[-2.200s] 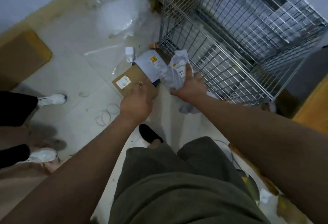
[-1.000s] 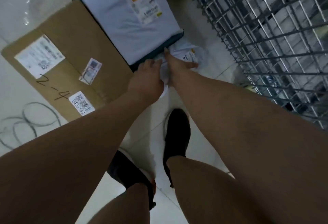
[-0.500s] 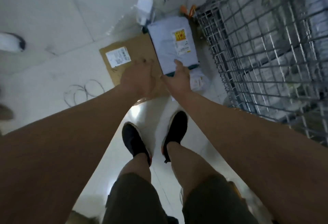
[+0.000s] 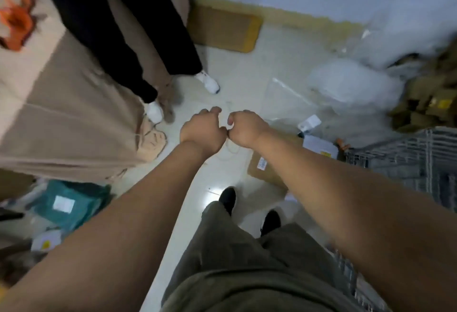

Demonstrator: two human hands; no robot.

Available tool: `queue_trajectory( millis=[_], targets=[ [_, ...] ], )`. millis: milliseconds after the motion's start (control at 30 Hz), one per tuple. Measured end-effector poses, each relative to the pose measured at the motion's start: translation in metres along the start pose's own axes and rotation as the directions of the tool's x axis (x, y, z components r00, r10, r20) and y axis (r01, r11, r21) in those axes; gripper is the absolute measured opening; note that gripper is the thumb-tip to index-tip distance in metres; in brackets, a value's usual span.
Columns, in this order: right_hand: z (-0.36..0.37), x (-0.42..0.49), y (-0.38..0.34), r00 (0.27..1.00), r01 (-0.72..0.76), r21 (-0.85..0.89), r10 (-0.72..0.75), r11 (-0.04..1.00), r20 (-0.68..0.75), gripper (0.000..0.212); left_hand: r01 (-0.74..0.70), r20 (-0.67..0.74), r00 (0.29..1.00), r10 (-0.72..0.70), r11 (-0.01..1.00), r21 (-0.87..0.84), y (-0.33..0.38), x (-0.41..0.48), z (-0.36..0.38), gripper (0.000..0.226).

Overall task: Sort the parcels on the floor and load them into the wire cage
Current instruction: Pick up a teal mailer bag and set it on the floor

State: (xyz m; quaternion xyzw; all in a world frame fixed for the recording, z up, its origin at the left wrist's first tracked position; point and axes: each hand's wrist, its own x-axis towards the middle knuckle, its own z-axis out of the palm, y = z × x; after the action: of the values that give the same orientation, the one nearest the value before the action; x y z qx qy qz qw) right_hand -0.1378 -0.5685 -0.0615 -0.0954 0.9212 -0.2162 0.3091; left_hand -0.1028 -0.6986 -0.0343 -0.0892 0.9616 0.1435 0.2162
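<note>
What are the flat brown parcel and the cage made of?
The flat brown parcel looks like matte cardboard: tan, flat, with a stuck-on label. The cage seems to be grey metal wire, given its thin crossing bars; blur hides its finish.

You get dim, flat indoor light with a bluish cast, and one small glare spot shines on the floor (image 4: 214, 190). Motion blur smears the edges, worst on the wire cage (image 4: 408, 161) and the beige garment (image 4: 61, 118). The wide lens stretches your forearms (image 4: 128, 222) toward the bottom corners.
</note>
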Motion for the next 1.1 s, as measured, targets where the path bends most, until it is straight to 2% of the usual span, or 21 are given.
queue_trajectory(
  millis=[100, 267, 400, 500, 600, 700, 833, 933, 1033, 1100],
  targets=[
    [-0.002, -0.025, -0.076, 0.98, 0.198, -0.204, -0.188, 0.959, 0.064, 0.034, 0.17, -0.12, 0.975, -0.187, 0.976, -0.138, -0.042, -0.064, -0.022, 0.057],
    [0.036, -0.07, -0.176, 0.875, 0.482, -0.395, -0.408, 0.782, 0.261, 0.031, 0.356, -0.21, 0.875, -0.436, 0.874, -0.331, -0.118, -0.172, -0.028, 0.058],
    [0.094, -0.115, -0.237, 0.767, 0.642, -0.466, -0.508, 0.609, 0.393, 0.032, 0.529, -0.27, 0.755, -0.597, 0.799, -0.287, -0.176, -0.263, -0.012, 0.056],
    [0.144, -0.149, -0.272, 0.693, 0.721, -0.478, -0.534, 0.502, 0.485, 0.034, 0.638, -0.257, 0.669, -0.697, 0.716, -0.283, -0.213, -0.32, 0.009, 0.055],
    [0.192, -0.176, -0.303, 0.632, 0.773, -0.501, -0.531, 0.388, 0.564, 0.04, 0.707, -0.204, 0.587, -0.784, 0.619, -0.343, -0.252, -0.363, 0.03, 0.055],
    [0.236, -0.193, -0.335, 0.607, 0.793, -0.516, -0.489, 0.324, 0.626, 0.042, 0.75, -0.127, 0.525, -0.842, 0.528, -0.399, -0.297, -0.402, 0.052, 0.051],
    [0.287, -0.201, -0.371, 0.618, 0.785, -0.539, -0.436, 0.304, 0.654, 0.049, 0.778, -0.036, 0.474, -0.88, 0.437, -0.452, -0.356, -0.449, 0.081, 0.054],
    [0.323, -0.203, -0.394, 0.616, 0.787, -0.536, -0.421, 0.305, 0.666, 0.059, 0.812, 0.008, 0.415, -0.91, 0.366, -0.454, -0.397, -0.476, 0.094, 0.074],
    [0.345, -0.199, -0.411, 0.641, 0.767, -0.553, -0.402, 0.324, 0.653, 0.068, 0.829, 0.024, 0.372, -0.928, 0.321, -0.459, -0.43, -0.488, 0.099, 0.082],
    [0.353, -0.195, -0.423, 0.652, 0.758, -0.559, -0.392, 0.336, 0.649, 0.071, 0.821, 0.024, 0.368, -0.93, 0.312, -0.478, -0.448, -0.489, 0.1, 0.083]
  ],
)
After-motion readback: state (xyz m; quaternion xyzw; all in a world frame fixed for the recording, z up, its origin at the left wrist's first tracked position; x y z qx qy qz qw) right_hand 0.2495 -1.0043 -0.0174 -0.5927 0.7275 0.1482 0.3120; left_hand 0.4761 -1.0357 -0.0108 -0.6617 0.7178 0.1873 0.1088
